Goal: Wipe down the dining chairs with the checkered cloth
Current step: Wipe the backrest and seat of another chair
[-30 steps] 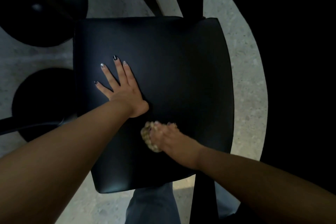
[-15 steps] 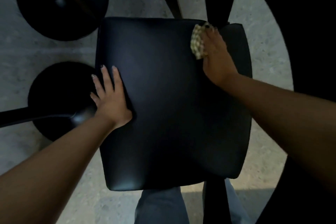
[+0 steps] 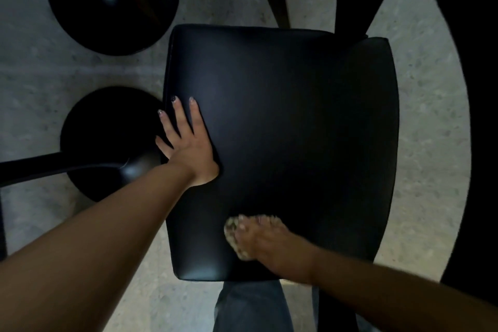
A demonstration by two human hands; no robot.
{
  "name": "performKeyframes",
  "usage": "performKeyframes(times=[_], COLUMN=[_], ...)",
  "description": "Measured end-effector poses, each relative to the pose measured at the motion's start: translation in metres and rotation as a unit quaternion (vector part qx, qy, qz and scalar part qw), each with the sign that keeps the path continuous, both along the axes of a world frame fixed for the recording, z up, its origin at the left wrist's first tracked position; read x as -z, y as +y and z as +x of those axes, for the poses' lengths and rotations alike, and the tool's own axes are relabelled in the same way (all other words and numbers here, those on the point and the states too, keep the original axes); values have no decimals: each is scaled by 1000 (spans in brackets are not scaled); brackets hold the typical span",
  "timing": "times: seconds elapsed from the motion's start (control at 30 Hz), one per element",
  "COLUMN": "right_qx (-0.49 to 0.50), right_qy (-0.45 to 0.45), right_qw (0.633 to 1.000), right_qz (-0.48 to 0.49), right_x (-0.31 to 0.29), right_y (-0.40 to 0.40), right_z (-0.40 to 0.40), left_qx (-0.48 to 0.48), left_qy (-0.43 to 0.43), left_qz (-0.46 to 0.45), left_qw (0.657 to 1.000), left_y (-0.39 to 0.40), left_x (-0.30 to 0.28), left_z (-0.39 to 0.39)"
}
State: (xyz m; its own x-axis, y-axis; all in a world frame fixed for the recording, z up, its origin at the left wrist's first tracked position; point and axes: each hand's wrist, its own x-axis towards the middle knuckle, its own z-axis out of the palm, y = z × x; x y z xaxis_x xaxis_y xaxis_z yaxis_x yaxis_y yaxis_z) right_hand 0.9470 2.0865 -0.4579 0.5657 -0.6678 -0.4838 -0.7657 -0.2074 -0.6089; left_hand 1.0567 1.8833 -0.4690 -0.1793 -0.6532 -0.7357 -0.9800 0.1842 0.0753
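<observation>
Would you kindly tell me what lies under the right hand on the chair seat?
The checkered cloth lies under the right hand, pressed on the seat; only its left edge shows, the rest is covered.

I see the cloth [image 3: 234, 237] under my right hand [image 3: 265, 244] on the seat [image 3: 296, 129], my left hand [image 3: 188, 145] resting far-left of that grip.

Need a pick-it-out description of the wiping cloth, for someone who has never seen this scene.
Start at the black padded square chair seat filling the middle of the view. At its near edge, the right hand presses a small bunched cloth onto it. It is the only pale, checkered thing against all the black.
</observation>
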Motion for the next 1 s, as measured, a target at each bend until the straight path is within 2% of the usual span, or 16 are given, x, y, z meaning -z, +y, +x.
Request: performKeyframes(times=[0.03, 0.13, 0.2, 0.27, 0.4, 0.47, 0.57, 0.63, 0.7, 0.8, 0.9, 1.0], right_qx=[-31, -35, 35, 156, 366, 428, 469, 444, 402, 323, 198, 60], right_qy=[-8, -29, -89, -90, -18, 21, 78, 88, 67, 18, -65, -114], right_qw=[999, 991, 985, 971, 905, 883, 862, 865, 883, 924, 964, 985], right_qz=[1, -128, -145, -160, -215, -190, -176, -218, -233, -203, -162, -117], right_x=[-6, -9, -10, -5, 6, 19, 32, 34, 32, 26, 17, 11], right_y=[16, 18, -12, -54, -165, -210, -232, -223, -206, -168, -112, -65], right_z=[-6, -23, -35, -60, -131, -153, -138, -112, -89, -64, -36, -35], left_qx=[0, -2, -4, 0, -3, -5, -12, -21, -35, -71, -148, -206], left_qy=[0, -2, 0, 7, 26, 35, 48, 59, 88, 162, 245, 233], left_qz=[-1, 0, -3, -10, -20, -25, -39, -44, -48, -78, -130, -106], left_qw=[1000, 1000, 1000, 1000, 999, 999, 998, 997, 994, 981, 949, 944], left_y=[0, 1, 1, 1, 3, 4, 5, 7, 7, 5, 6, 8], left_x=[0, 0, 0, 3, 4, 6, 10, 9, 6, 1, -3, 1], left_z=[-1, -1, -1, 1, 3, 5, 5, 5, 8, 22, 38, 53])
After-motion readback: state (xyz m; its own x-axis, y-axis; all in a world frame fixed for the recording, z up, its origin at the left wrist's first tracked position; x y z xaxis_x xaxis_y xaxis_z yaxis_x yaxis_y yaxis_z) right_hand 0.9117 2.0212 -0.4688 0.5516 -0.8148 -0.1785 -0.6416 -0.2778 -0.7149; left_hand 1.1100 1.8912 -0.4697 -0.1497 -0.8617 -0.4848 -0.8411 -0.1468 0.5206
